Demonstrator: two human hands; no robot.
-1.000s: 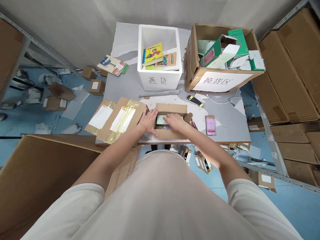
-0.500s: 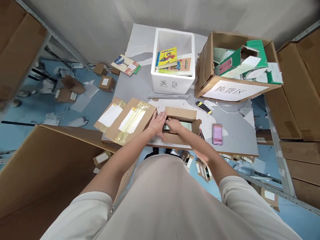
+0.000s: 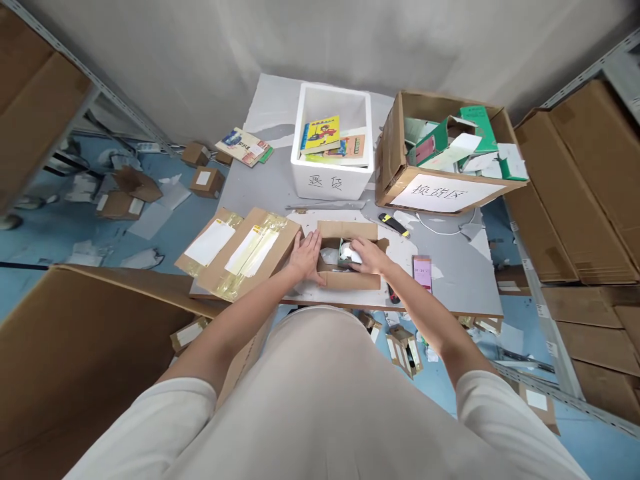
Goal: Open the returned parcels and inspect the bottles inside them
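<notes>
An open cardboard box stands at the front of the table with its flaps folded out. My left hand presses against its left end, fingers stretched out. Inside the carton, my right hand grips a small green-edged box with something white in its open end; its far side is hidden by my fingers. Clear plastic wrapping shows to the left of that small box. A red and black tool lies by the carton's right front corner, partly covered by my forearm.
Taped parcels lie to the left. Behind are a white foam bin with books and a large carton of green boxes. A utility knife and a phone are at right. A big open box stands lower left.
My right hand has moved right inside the carton, and the small box is now tilted up with its open end showing. My left hand stays at the carton's left end. The view has shifted.
</notes>
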